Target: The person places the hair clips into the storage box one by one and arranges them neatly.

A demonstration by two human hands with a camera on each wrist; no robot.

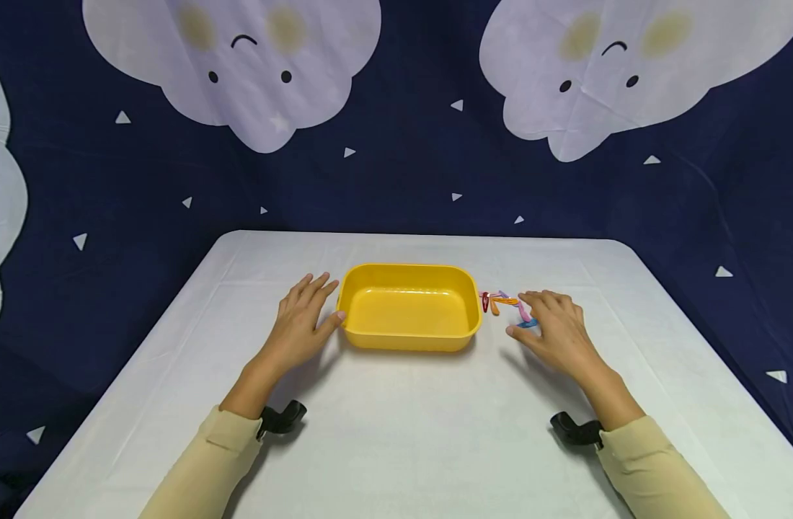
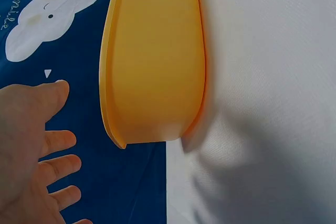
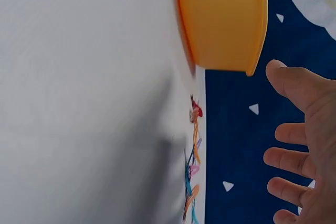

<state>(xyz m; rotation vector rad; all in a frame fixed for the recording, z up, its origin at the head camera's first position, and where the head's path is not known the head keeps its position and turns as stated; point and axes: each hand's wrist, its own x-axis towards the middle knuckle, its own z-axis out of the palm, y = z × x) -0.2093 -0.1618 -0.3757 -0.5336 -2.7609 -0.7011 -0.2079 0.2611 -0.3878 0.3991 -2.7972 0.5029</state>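
Head view: white surface (image 1: 422,425), yellow tray (image 1: 409,342) sitting mid-way on it — left hand (image 1: 302,324) spread by its left end, right hand (image 1: 557,328) spread too, both empty, near small colourful clips (image 1: 505,301). I'd pinch those singly — they look thin.

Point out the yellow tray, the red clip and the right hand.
Yellow tray (image 1: 408,315): head view, bare inside floor.
Red clip (image 1: 484,302): head view, its middle.
Right hand (image 1: 557,330): head view, its back.
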